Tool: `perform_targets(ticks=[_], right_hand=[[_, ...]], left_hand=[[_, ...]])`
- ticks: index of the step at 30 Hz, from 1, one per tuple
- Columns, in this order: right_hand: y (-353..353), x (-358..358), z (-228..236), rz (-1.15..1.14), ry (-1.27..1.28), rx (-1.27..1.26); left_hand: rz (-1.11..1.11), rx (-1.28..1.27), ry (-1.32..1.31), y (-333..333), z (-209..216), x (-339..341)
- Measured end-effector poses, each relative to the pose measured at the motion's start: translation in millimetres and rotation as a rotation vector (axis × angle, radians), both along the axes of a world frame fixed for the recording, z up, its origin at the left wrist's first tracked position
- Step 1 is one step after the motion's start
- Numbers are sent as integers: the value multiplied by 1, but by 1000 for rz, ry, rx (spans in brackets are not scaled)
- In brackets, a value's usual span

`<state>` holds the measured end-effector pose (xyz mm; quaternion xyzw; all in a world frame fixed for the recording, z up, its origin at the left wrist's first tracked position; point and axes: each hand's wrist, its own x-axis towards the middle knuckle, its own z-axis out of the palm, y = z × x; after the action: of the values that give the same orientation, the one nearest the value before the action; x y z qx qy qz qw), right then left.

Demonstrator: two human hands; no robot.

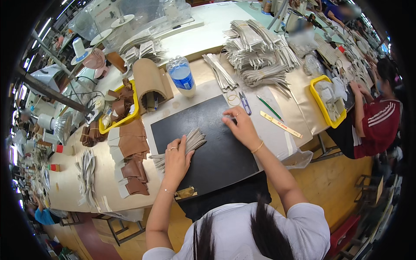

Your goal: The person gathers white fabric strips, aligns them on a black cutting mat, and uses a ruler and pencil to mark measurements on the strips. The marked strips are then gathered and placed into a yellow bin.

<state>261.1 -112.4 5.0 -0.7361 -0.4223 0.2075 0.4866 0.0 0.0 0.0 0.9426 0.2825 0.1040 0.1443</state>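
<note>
My left hand (pixel 176 159) lies over a bundle of thin grey strips (pixel 196 139), its fingers closed round the middle while the strip ends stick out on both sides. Under it is a black rectangular board (pixel 221 160). Over the board's right part hovers my right hand (pixel 243 130), thumb and forefinger apart, with nothing visible between them. Just beyond that hand are a rubber band (pixel 233 99) and small thread snips (pixel 245 104). A green pencil (pixel 269 108) and a yellowish ruler (pixel 281 125) lie to the right.
A water bottle (pixel 181 77) stands behind the board, beside a curved brown cardboard piece (pixel 149 78). Brown pieces (pixel 133 141) lie at left near a yellow basket (pixel 136 113). Strip stacks (pixel 255 47) fill the back; another yellow basket (pixel 331 119) is near a co-worker in red (pixel 377 130).
</note>
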Motion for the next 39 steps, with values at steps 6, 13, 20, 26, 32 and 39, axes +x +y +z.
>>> perform_targets(ticks=[6,13,20,26,32,39], right_hand=[[30,66,-29,-159,-629,-59],[59,86,-59,-101,-797,-351],[47,87,-7,-95,-114,-135],[28,61,9,75,594,457],[-12,21,51,184,634,256],[-27,-11,45,285,623,679]], left_hand=[[61,221,65,-14,-2,7],[70,132,1,-8,0,5],[64,183,110,-17,-2,5],[37,210,119,-21,-4,6],[23,201,45,-17,-2,0],[80,-927,-396,-24,75,5]])
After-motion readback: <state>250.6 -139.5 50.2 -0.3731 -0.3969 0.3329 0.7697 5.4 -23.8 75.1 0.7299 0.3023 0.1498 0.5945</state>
